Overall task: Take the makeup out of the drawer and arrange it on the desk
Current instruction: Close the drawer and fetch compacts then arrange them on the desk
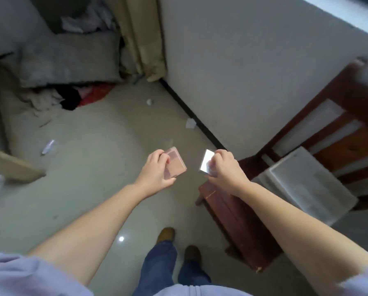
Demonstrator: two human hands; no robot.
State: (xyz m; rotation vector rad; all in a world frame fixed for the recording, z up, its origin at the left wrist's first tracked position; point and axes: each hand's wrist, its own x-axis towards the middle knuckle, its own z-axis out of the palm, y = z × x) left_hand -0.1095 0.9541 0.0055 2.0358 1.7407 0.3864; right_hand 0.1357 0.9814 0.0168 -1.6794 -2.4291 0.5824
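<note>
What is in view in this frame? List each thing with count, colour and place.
pink palette: one, pink, held in left hand
white case: one, white, held in right hand
wooden chair: one, dark red-brown, right, by wall
plastic box: one, translucent white, on chair seat
paper scraps: two or more, white, on floor near wall
clothes pile: one, red, black and white, upper left floor
curtain: one, beige, top centre
shoes: two, brown, bottom centre
left hand: one, grips palette
right hand: one, pinches case
</note>
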